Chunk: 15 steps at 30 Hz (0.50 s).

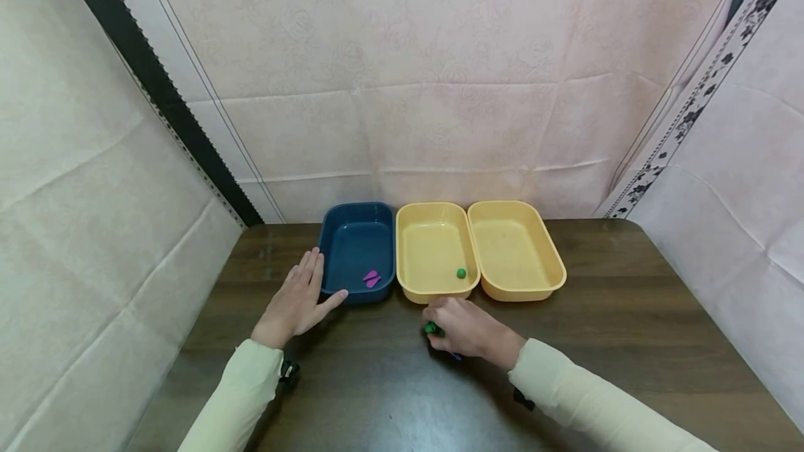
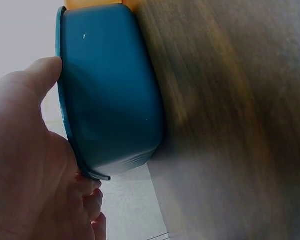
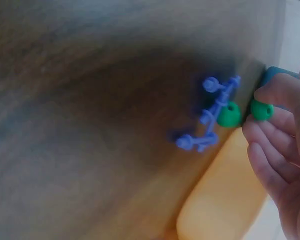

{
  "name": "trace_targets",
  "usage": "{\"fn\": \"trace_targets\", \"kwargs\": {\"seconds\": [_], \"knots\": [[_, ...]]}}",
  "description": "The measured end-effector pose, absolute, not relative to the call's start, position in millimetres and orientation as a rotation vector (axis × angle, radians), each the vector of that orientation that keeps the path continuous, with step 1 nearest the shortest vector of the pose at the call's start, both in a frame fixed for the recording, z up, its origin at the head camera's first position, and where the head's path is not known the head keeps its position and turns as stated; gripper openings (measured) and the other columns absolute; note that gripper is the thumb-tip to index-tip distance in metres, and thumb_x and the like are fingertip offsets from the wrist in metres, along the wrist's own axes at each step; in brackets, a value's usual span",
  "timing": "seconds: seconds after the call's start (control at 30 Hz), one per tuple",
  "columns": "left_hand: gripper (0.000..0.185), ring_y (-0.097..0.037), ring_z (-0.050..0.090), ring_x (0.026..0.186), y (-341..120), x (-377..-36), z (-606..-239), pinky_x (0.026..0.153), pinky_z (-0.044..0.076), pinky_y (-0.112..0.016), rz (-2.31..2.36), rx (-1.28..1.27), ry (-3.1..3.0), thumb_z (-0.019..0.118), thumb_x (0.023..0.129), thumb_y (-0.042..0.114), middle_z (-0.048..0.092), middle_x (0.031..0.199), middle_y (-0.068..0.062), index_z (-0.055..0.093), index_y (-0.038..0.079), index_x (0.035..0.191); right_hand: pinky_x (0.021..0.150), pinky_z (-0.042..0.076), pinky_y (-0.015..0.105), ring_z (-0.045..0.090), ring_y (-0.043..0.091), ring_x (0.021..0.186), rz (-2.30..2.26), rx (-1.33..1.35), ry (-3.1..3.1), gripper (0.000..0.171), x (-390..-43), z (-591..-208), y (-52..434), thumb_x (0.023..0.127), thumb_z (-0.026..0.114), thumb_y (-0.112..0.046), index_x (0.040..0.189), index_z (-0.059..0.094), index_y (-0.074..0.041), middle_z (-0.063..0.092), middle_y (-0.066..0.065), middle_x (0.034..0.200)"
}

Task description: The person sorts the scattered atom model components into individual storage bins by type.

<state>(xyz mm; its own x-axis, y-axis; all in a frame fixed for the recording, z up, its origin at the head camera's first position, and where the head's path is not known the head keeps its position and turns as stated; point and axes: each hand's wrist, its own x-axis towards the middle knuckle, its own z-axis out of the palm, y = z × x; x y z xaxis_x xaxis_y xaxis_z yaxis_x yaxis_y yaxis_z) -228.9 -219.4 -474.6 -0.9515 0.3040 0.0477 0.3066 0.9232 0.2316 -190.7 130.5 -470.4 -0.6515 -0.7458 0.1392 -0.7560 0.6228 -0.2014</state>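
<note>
My left hand lies flat on the table with straight fingers against the near left corner of the blue tray; the left wrist view shows the palm touching the blue tray wall. My right hand sits in front of the middle yellow tray and pinches a small green bead in its fingertips. A second green bead and a blue plastic piece lie on the table beside that hand. A pink piece lies in the blue tray, a green ball in the middle yellow tray.
A second yellow tray stands to the right of the middle one. The dark wooden table is ringed by pink cloth walls at the back and both sides.
</note>
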Motion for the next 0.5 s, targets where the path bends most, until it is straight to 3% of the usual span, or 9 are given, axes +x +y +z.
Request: {"fn": "trace_targets", "kwargs": {"seconds": [0.23,0.5], "knots": [[0.103,-0.046,0.012,0.164,-220,-230,-475,0.133,0.018,-0.062,-0.372,-0.489,-3.077,0.044,0.103,0.071,0.012,0.176,-0.025,0.016,-0.006,0.166,0.073,0.059,0.017,0.068,0.007,0.084,0.447,1.309,-2.802,0.009,-193,-447,133,0.092,0.079,-0.014,0.1,0.079,-0.01,0.075,-0.001,0.096],[0.103,-0.046,0.012,0.164,-220,-230,-476,0.133,0.017,-0.061,-0.384,-0.493,-3.08,0.047,0.103,0.069,0.011,0.177,-0.024,0.016,-0.006,0.166,0.072,0.059,0.016,0.067,0.008,0.081,0.457,1.311,-2.77,0.009,-203,-421,139,0.091,0.08,-0.012,0.1,0.078,-0.009,0.074,-0.001,0.093]]}}
